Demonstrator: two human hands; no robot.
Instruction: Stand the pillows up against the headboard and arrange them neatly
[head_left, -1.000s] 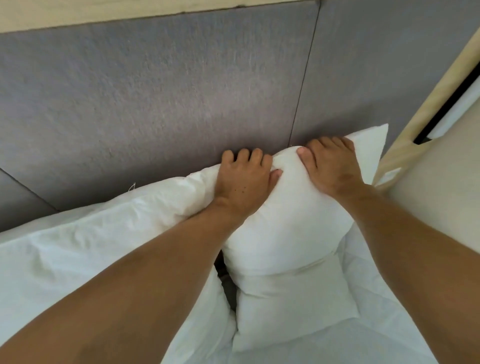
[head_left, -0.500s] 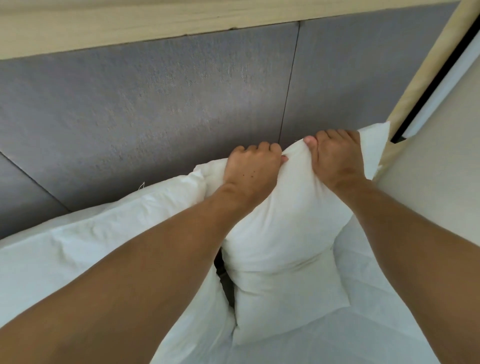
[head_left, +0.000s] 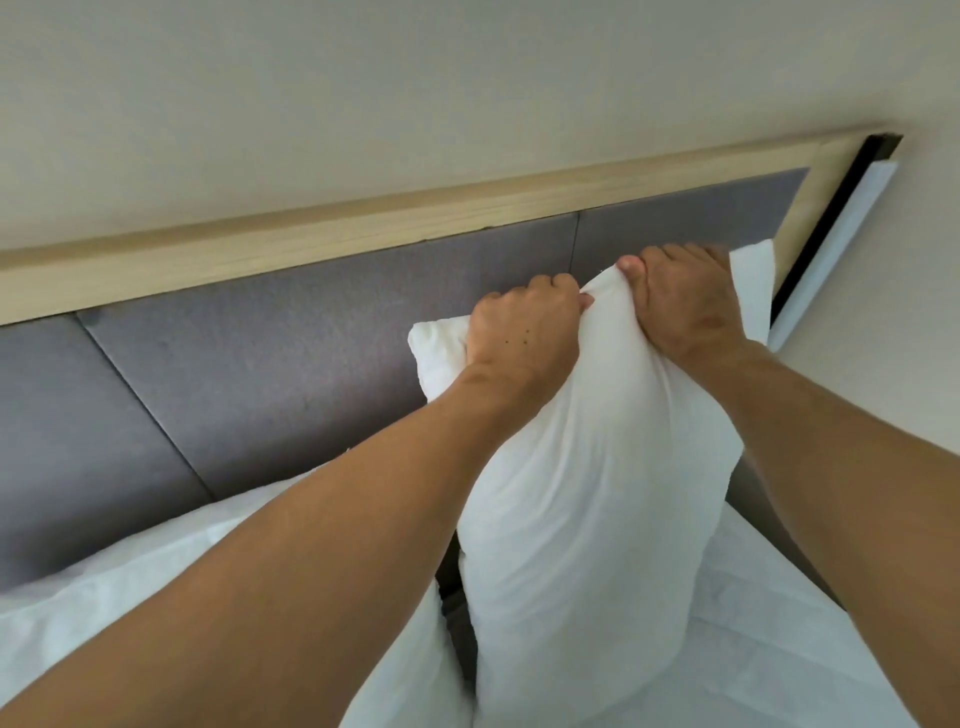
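Both my hands, left hand (head_left: 522, 340) and right hand (head_left: 688, 304), squeeze the pillow (head_left: 597, 499) top so it stands tall against the headboard (head_left: 270, 353)

Cream wall (head_left: 363, 93); pale wood trim (head_left: 322, 228); white bedsheet (head_left: 779, 649).

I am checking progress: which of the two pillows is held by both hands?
The right pillow, gripped at its top edge; the left pillow lies untouched.
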